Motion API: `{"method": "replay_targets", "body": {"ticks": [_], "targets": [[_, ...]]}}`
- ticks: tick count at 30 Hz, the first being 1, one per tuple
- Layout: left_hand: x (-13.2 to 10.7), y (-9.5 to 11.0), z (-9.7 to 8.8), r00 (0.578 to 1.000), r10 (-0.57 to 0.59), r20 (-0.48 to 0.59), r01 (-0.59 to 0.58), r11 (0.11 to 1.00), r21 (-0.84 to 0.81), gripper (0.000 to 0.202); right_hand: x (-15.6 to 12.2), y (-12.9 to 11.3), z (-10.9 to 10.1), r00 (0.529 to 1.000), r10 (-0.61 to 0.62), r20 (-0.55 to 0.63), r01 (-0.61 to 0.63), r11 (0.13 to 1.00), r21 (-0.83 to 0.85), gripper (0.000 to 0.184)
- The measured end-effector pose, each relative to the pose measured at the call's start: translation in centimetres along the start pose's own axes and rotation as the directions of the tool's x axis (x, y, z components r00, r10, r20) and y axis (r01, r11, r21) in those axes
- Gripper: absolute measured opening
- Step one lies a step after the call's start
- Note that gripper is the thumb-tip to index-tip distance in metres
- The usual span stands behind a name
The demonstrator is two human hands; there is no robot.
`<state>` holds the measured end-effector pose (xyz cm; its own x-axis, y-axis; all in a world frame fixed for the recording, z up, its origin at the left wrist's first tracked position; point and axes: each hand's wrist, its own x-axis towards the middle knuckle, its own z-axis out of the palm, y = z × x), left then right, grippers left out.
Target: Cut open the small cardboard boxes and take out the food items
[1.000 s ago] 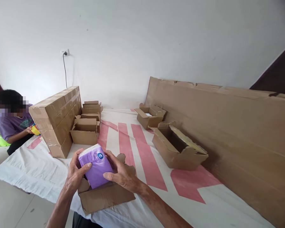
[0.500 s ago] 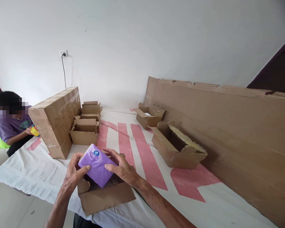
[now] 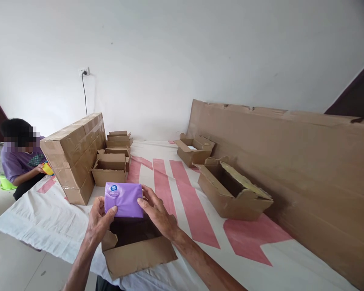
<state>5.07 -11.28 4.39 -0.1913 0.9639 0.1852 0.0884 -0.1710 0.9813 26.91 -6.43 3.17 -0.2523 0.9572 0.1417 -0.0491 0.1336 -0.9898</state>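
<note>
A purple pack of tissues [image 3: 124,199] with a blue round logo is gripped between both my hands, its broad face turned toward me. My left hand [image 3: 99,220] pinches its lower left corner. My right hand [image 3: 157,213] clasps its right edge with fingers closed on it. The pack hovers over the far rim of an open cardboard box [image 3: 139,252] in front of me, whose dark inside shows below it.
A stack of sealed cartons [image 3: 74,155] stands at left with several small open boxes [image 3: 111,167] beside it. Two open boxes [image 3: 233,190] lie at right against a long cardboard sheet [image 3: 294,161]. A person in a purple shirt [image 3: 20,159] sits at far left.
The purple pack has been turned from tilted inside the box to level and raised above its far rim. Both hands stayed on it.
</note>
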Motion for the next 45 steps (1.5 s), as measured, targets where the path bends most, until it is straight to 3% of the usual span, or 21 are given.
{"method": "replay_targets", "body": {"ticks": [4,8,11,18,21,27,38,45], "targets": [[0.0,0.0,0.1,0.996,0.082,0.034,-0.086,0.987,0.139,0.048,0.2,-0.3,-0.3,1.0,-0.008,0.005,0.009,0.996,-0.089,0.068],[-0.4,0.4,0.1,0.994,0.085,0.062,-0.098,0.958,0.268,0.045,0.1,0.1,-0.4,0.989,0.12,-0.086,-0.135,0.97,-0.203,0.071],[-0.7,0.8,0.1,0.992,0.102,0.072,-0.12,0.942,0.314,0.038,0.0,0.2,-0.4,0.972,0.204,-0.117,-0.227,0.942,-0.248,0.074],[-1.0,1.0,0.1,0.988,0.133,0.083,-0.153,0.93,0.335,0.033,-0.1,-0.5,-0.5,0.972,0.221,-0.085,-0.237,0.921,-0.31,0.072],[-1.0,1.1,-0.1,0.985,0.136,0.105,-0.162,0.934,0.317,0.036,-0.2,-0.7,-0.5,0.982,0.182,-0.044,-0.187,0.943,-0.277,0.077],[-0.7,1.3,-0.5,0.973,0.181,0.14,-0.216,0.928,0.304,0.049,0.1,-1.4,-0.2,0.996,-0.032,0.084,0.045,0.987,-0.151,0.077],[0.9,0.0,-1.3,0.973,0.137,0.183,-0.168,0.972,0.166,0.068,2.3,-0.6,-0.2,0.99,-0.088,0.11,0.107,0.976,-0.187,0.075],[3.6,-0.9,-2.2,0.954,0.186,0.237,-0.229,0.959,0.168,0.069,4.2,-0.3,-0.3,0.985,-0.064,0.158,0.091,0.982,-0.167,0.082]]}}
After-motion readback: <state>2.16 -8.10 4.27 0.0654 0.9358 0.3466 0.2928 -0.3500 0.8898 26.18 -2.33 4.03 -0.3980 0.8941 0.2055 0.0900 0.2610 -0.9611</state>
